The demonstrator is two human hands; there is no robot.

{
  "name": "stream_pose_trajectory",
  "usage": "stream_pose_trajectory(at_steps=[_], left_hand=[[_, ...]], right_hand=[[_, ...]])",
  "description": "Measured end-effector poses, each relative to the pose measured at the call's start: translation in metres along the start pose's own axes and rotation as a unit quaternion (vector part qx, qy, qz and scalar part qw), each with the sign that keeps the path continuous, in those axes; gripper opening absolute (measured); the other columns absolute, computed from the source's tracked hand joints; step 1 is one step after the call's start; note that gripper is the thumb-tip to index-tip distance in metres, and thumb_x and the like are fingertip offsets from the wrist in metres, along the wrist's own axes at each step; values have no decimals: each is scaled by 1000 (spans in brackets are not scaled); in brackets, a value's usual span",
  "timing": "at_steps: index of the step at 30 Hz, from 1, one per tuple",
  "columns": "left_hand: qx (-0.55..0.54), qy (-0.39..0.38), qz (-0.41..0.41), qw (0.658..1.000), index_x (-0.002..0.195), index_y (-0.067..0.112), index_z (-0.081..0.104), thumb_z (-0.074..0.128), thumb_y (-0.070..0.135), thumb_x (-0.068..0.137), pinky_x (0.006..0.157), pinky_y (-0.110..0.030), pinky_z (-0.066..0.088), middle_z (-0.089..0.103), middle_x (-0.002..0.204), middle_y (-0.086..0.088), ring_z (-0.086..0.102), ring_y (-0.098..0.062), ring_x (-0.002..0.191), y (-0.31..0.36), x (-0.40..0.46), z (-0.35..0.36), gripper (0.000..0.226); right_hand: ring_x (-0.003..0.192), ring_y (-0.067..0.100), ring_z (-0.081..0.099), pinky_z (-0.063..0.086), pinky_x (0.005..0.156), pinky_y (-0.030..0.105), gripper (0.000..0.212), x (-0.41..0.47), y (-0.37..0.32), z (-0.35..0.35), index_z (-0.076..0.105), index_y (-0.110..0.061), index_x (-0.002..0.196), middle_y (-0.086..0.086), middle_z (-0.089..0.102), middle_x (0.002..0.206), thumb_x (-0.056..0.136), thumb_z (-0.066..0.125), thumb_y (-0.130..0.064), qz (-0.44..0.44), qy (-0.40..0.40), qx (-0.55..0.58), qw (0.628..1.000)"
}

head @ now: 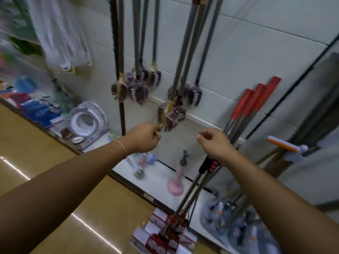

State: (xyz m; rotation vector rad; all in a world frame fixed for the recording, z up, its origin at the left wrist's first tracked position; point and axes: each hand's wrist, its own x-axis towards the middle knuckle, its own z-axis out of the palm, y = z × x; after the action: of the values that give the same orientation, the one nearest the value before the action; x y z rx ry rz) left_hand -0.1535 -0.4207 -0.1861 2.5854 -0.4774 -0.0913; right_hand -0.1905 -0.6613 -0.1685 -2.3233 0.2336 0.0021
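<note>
The left hand [145,138] is curled, its fingertips right at the lower edge of the wrapped brush head [171,116]. Blur hides whether they pinch it or only touch. The right hand [212,142] hangs near, to the right of and a little below the brush head, loosely curled with nothing seen in it. The brush head hangs lowest on a grey pole [185,52] against the white wall [247,52], with more hanging brushes [136,87] above and to the left. Below the hands, a low white shelf [161,173] carries a pink plunger [175,182]. A black-and-red pole grip [209,165] rises just under the right wrist. Red-handled poles [255,101] lean to the right, and a white toilet seat [85,120] stands to the left above the tan floor [55,180].
</note>
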Motion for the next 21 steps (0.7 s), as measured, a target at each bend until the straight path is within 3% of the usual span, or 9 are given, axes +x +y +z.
stream_pose_trajectory(at_steps=[4, 7, 8, 11, 16, 21], left_hand=[[-4, -49, 31, 998, 128, 13, 56, 51, 30, 96, 91, -32, 47, 68, 117, -8, 61, -27, 108, 22, 31, 43, 37], [-8, -88, 37, 995, 128, 12, 54, 52, 31, 95, 84, -27, 42, 67, 116, -8, 61, -26, 106, 36, 43, 81, 38], [-8, -98, 33, 995, 129, 12, 54, 52, 31, 95, 83, -25, 41, 67, 117, -9, 61, -26, 106, 40, 46, 93, 39], [-17, -110, 8, 994, 131, 12, 53, 53, 32, 95, 82, -24, 39, 66, 121, -10, 61, -26, 106, 48, 52, 124, 41], [-22, -122, -30, 992, 130, 13, 53, 51, 30, 96, 86, -29, 45, 65, 121, -9, 61, -26, 104, 59, 59, 162, 38], [-43, -108, -43, 992, 127, 11, 55, 50, 26, 96, 91, -36, 49, 66, 119, -11, 62, -26, 102, 67, 75, 191, 35]], right_hand=[[93, 22, 66, 56, 78, 35, 29, 0, 58, -13, 66, -10, 115, 6, 69, 104, 94, 62, -30, 76, 31, 16, 997], [82, 12, 62, 48, 58, 12, 22, 3, 99, -22, 66, -8, 109, 4, 67, 101, 97, 59, -26, 106, 35, 24, 993], [83, 11, 61, 46, 61, 11, 23, 6, 111, -25, 67, -9, 111, 1, 65, 101, 98, 59, -26, 110, 35, 24, 993], [97, 17, 58, 42, 80, 26, 27, 19, 144, -31, 67, -9, 117, -1, 62, 103, 98, 58, -27, 122, 26, 25, 992], [92, 17, 58, 42, 77, 27, 27, 47, 184, -22, 68, -11, 115, 2, 64, 104, 98, 58, -28, 122, -16, 24, 992], [102, 22, 62, 46, 83, 28, 26, 75, 209, -11, 69, -9, 113, 6, 68, 110, 97, 58, -26, 124, -36, 29, 991]])
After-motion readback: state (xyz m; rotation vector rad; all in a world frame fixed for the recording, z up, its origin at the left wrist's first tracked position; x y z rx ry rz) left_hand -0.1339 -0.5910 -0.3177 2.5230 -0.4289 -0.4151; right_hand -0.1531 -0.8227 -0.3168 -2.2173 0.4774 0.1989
